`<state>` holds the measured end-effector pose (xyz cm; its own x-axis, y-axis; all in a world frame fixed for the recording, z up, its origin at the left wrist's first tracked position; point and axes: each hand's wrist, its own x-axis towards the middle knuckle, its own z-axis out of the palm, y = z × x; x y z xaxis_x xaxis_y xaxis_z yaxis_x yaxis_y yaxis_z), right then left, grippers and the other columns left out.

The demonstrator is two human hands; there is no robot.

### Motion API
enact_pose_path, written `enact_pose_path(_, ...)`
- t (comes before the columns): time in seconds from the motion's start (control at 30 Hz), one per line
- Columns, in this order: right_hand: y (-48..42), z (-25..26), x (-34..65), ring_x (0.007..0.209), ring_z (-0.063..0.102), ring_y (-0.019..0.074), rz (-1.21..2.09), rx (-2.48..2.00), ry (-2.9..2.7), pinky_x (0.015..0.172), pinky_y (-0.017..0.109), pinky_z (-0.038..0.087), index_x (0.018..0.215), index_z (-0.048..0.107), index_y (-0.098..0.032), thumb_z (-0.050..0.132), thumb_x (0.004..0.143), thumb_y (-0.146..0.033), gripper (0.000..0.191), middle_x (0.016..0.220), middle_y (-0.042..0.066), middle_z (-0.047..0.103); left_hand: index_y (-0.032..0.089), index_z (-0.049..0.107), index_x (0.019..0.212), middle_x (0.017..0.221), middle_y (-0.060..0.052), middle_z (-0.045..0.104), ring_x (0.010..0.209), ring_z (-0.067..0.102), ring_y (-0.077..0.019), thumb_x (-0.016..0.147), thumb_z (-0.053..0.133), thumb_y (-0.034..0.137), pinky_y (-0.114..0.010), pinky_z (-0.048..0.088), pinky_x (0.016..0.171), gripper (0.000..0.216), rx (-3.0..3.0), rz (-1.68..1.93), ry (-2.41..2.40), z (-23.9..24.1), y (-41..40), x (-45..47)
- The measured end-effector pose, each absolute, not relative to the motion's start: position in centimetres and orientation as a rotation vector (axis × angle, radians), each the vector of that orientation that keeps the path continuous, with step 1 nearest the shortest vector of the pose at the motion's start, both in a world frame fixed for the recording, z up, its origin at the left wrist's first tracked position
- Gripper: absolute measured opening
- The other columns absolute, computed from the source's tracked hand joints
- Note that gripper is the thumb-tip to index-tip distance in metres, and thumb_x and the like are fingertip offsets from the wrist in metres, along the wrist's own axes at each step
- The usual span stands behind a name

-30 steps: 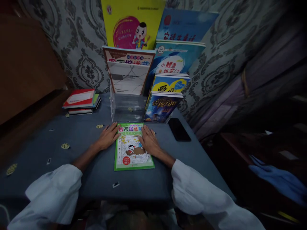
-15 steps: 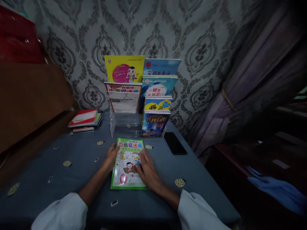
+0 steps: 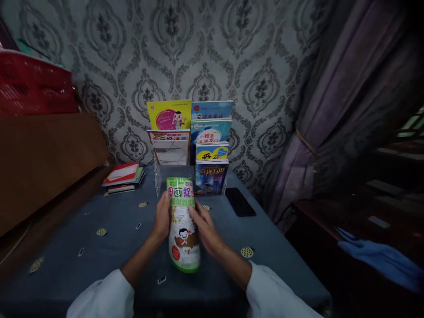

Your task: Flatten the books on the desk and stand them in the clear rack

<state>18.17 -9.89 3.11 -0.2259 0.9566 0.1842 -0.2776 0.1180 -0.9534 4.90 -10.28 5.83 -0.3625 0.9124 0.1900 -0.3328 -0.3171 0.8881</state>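
Note:
A thin green-edged picture book (image 3: 183, 221) is lifted off the blue table (image 3: 99, 260) and bowed into a curve between my two hands. My left hand (image 3: 162, 217) grips its left edge with fingers wrapped behind it. My right hand (image 3: 204, 227) presses against its right edge, fingers curled on the cover. Just beyond the book stands a clear tiered book stand (image 3: 162, 174), with its lowest left slot showing no book. The stand's other tiers carry several colourful books (image 3: 211, 176).
A small stack of books with a red cover (image 3: 122, 176) lies at the back left. A black phone (image 3: 240, 201) lies right of the stand. A wooden cabinet (image 3: 43, 159) with a red basket (image 3: 33, 86) stands left. A curtain (image 3: 331, 115) hangs right.
The book lay flat on the table under both hands; now both hands have picked it up and bent it. The camera has tilted up and back, showing more wall.

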Motion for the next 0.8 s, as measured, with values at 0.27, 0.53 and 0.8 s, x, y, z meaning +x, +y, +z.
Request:
enact_pose_path(0.27,-11.3,1.6,19.9,0.154,0.027,0.0289,0.916,-0.822,-1.735,0.124,0.050,0.030,0.162,0.020,-0.026,0.066,0.091,-0.046,0.087,0.165,0.010,0.033,0.021,0.048,0.143,0.147,-0.012,0.055,0.143,0.043,-0.0346,0.084,0.065,0.067,-0.043,0.041,0.115,0.077,1.564,1.426,1.170,4.9,-13.9,-0.2)
enact_pose_path(0.53,-9.2,2.8,21.8,0.137,0.052,0.0323,0.855,-0.922,-1.904,0.111,0.053,0.045,0.150,0.043,-0.026,0.065,0.090,-0.046,0.067,0.147,0.011,0.057,0.023,0.033,0.154,0.141,-0.014,0.059,0.123,0.058,-0.0331,0.088,0.065,0.056,-0.050,0.047,0.106,0.081,1.864,0.837,1.331,7.7,-13.9,-3.8)
enact_pose_path(0.8,-3.1,8.3,21.0,0.094,0.071,0.0280,0.802,-0.830,-2.161,0.080,0.040,0.057,0.121,0.056,-0.021,0.062,0.092,-0.040,0.035,0.109,0.010,0.074,0.021,0.038,0.149,0.136,-0.013,0.063,0.122,0.061,-0.0361,0.082,0.069,0.058,-0.047,0.052,0.100,0.083,2.098,0.724,1.393,12.3,-7.7,-7.0)
